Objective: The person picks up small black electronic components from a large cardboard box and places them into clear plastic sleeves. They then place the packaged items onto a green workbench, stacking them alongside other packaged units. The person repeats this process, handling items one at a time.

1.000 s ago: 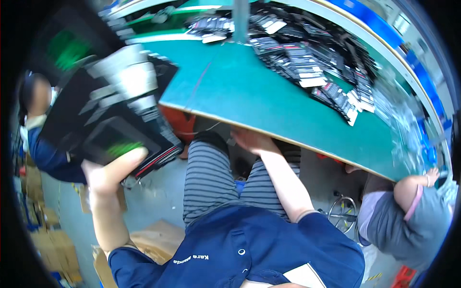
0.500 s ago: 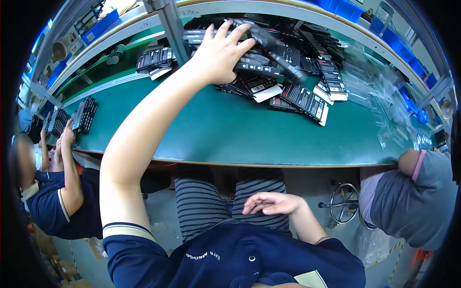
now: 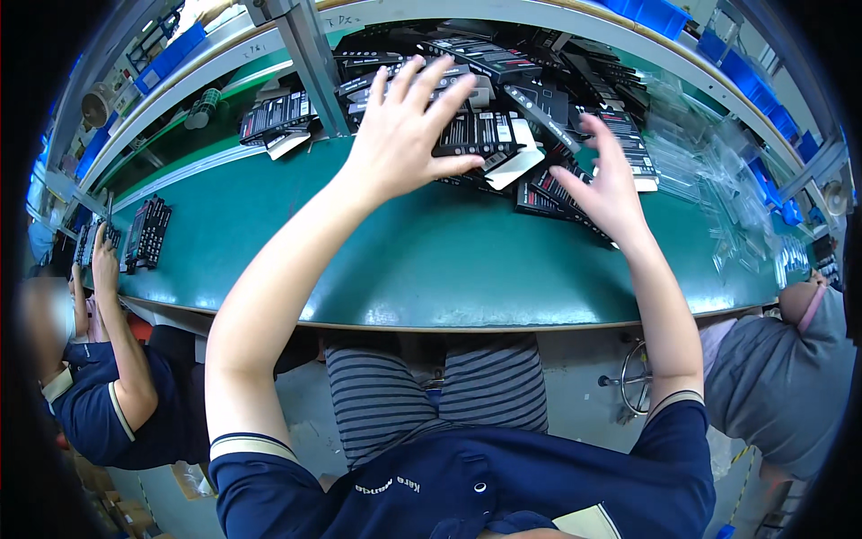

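A heap of flat black cardboard boxes [image 3: 480, 133] with white and red print lies on the green table [image 3: 404, 260], some with white end flaps folded out. Over its left front reaches my left hand [image 3: 409, 130], fingers spread, with nothing visible in its grasp. My right hand [image 3: 611, 184] hovers at the heap's right front, thumb and fingers apart, beside a box with a pale flap. Whether either hand touches a box I cannot tell. The boxes right under my palms are partly hidden.
A metal post [image 3: 314, 72] rises left of the heap, with a smaller box stack [image 3: 277, 119] beyond it. Clear plastic sleeves [image 3: 705, 171] spread at the right. Co-workers sit on both sides; the left one's hand [image 3: 105, 256] is near black box stacks [image 3: 146, 234].
My right hand has risen from my lap to the heap. My left hand has drawn slightly back and left. Boxes that were blurred with motion now lie still, some shifted.
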Demonstrator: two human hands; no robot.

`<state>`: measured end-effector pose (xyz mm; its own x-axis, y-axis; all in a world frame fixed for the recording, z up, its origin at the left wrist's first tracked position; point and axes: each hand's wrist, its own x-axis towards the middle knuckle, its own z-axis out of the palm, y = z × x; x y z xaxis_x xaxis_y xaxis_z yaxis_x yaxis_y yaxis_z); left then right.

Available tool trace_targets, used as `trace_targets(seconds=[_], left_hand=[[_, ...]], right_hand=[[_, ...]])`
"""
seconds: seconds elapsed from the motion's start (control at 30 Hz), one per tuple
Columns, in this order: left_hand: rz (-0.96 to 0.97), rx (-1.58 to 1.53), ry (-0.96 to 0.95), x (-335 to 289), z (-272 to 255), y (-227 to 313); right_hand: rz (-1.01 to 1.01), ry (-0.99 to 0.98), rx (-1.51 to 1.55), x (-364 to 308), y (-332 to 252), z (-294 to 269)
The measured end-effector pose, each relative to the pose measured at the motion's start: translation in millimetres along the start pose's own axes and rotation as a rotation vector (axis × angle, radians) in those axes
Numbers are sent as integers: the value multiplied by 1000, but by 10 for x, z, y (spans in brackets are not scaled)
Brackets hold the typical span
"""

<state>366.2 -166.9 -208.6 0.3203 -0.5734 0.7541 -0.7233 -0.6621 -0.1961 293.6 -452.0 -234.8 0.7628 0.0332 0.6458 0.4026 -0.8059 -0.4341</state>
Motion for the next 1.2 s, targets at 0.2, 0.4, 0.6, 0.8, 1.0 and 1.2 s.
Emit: trace_targets(seconds=[0.2, 0.4, 0.6, 0.8, 1.0, 1.2], left_hand=[[54, 107, -9, -22, 198, -147], [-83, -156, -92, 187, 195, -375], [-75, 136, 35, 2, 256, -238], [-3, 215, 150, -8, 368, -109], [-19, 162, 174, -176, 379, -78], [-39, 74, 77, -167, 272, 77]], right_hand=[[-163, 37, -109, 283, 56, 313], [-5, 147, -1, 575, 170, 321], [-101, 292, -106, 460, 382, 71], [-230, 329, -464, 479, 427, -89], [-170, 38, -222, 434, 584, 64], [110, -416, -84, -170, 161, -685]])
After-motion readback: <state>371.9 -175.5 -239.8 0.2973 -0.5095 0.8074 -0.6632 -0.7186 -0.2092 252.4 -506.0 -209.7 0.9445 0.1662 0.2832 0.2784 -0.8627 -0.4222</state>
